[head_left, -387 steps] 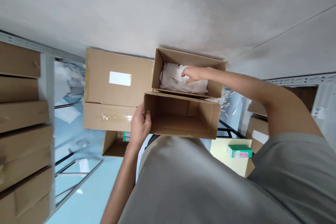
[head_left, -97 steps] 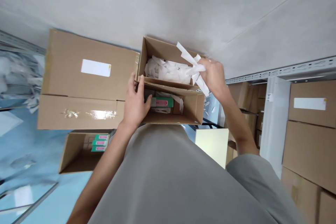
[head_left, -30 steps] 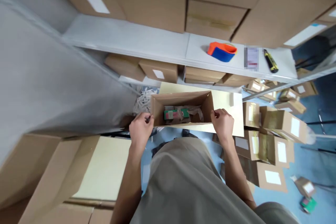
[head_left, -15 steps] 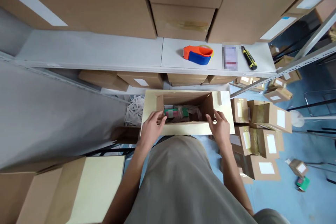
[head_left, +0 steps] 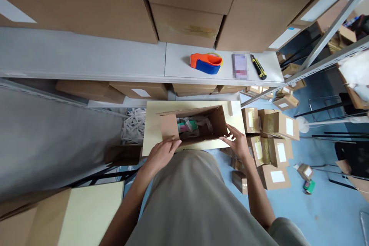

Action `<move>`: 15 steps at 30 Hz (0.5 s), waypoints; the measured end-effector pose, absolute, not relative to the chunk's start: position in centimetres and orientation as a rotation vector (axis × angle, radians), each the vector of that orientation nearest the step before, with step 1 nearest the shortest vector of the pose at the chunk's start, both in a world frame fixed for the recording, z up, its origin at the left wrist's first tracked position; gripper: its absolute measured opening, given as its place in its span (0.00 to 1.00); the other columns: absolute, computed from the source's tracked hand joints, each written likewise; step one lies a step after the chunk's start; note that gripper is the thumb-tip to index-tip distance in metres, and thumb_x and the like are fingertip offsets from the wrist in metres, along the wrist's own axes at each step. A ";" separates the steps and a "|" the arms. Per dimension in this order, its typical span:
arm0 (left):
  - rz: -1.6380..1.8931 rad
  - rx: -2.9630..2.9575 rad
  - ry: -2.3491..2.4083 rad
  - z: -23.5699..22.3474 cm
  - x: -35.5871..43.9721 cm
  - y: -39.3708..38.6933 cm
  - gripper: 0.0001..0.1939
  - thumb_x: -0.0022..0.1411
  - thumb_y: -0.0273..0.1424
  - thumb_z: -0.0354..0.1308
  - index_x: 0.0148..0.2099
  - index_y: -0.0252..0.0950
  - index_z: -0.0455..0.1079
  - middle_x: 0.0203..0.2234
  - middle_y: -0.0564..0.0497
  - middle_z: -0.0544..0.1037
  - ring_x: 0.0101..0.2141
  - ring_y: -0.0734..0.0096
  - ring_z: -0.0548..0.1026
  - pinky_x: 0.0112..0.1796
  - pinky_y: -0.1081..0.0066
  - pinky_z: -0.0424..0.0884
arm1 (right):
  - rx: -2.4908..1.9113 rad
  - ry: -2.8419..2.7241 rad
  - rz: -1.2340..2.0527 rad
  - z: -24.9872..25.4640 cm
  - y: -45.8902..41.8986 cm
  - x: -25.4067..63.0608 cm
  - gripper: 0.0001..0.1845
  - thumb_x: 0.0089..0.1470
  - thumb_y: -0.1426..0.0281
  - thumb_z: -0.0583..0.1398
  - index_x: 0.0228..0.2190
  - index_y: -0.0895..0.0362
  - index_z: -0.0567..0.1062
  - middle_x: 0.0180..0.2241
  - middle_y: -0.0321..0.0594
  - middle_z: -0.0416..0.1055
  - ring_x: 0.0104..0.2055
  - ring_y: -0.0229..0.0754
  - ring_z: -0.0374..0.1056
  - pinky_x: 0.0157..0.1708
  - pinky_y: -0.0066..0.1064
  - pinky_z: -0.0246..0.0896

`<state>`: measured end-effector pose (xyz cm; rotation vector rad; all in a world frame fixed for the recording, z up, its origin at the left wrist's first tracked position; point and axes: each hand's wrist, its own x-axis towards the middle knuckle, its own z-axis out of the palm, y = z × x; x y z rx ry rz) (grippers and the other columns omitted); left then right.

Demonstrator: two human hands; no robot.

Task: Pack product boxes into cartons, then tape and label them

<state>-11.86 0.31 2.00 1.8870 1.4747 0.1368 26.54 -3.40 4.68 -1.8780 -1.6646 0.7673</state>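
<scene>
An open cardboard box (head_left: 219, 120) rests on a pale yellow tabletop (head_left: 152, 123) in front of me. Inside lie a small green and pink carton (head_left: 184, 127) and crumpled paper strips. My left hand (head_left: 161, 153) presses on the box's left flap (head_left: 168, 127), which is folding inward; its fingers lie flat. My right hand (head_left: 238, 143) touches the box's near right corner with fingers spread. Neither hand grips anything.
A grey shelf (head_left: 86, 57) carries an orange and blue tape dispenser (head_left: 206, 63), a yellow utility knife (head_left: 258, 67) and big cartons. Several small labelled boxes (head_left: 273, 138) are piled on the blue floor at right. Shredded paper (head_left: 132, 130) lies left of the table.
The box has been carried from the filler box and set on the yellow tabletop. My left hand has folded the left flap inward; my right hand has slid to the near right corner.
</scene>
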 end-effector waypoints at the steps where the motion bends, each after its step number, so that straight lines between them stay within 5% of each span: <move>1: 0.148 1.883 1.474 2.1 -11.9 0.3 0.24 0.80 0.51 0.54 0.61 0.46 0.85 0.71 0.42 0.80 0.61 0.42 0.85 0.47 0.59 0.82 | -1.879 -1.616 0.762 4.6 -3.6 26.5 0.37 0.70 0.42 0.64 0.66 0.54 0.83 0.65 0.54 0.82 0.39 0.50 0.82 0.44 0.46 0.83; 4: 0.197 1.933 1.519 2.5 -11.6 1.0 0.46 0.70 0.53 0.69 0.82 0.44 0.65 0.84 0.34 0.55 0.63 0.35 0.83 0.45 0.58 0.82 | -1.896 -1.487 0.748 4.3 -4.1 26.1 0.31 0.73 0.46 0.61 0.61 0.55 0.86 0.61 0.54 0.84 0.40 0.49 0.82 0.43 0.44 0.83; 7: 0.211 2.014 1.524 2.9 -11.1 2.9 0.68 0.59 0.51 0.79 0.89 0.47 0.45 0.87 0.32 0.36 0.67 0.26 0.79 0.47 0.56 0.82 | -1.876 -1.479 0.782 3.9 -4.3 25.2 0.28 0.75 0.49 0.59 0.60 0.54 0.87 0.61 0.53 0.84 0.46 0.51 0.84 0.46 0.45 0.83; 12: 0.244 1.993 1.480 2.9 -11.4 4.6 0.71 0.60 0.57 0.77 0.90 0.49 0.39 0.87 0.35 0.34 0.73 0.23 0.71 0.55 0.53 0.81 | -1.791 -1.819 0.829 3.7 -3.5 24.1 0.29 0.71 0.48 0.67 0.63 0.51 0.85 0.67 0.51 0.80 0.65 0.59 0.81 0.66 0.53 0.76; 15: 0.300 1.957 1.424 2.4 -12.4 3.9 0.70 0.62 0.60 0.74 0.90 0.47 0.37 0.87 0.35 0.41 0.79 0.29 0.62 0.63 0.53 0.77 | -1.851 -1.960 0.843 3.7 -2.2 25.0 0.29 0.70 0.51 0.69 0.64 0.52 0.84 0.68 0.52 0.80 0.66 0.61 0.80 0.67 0.54 0.74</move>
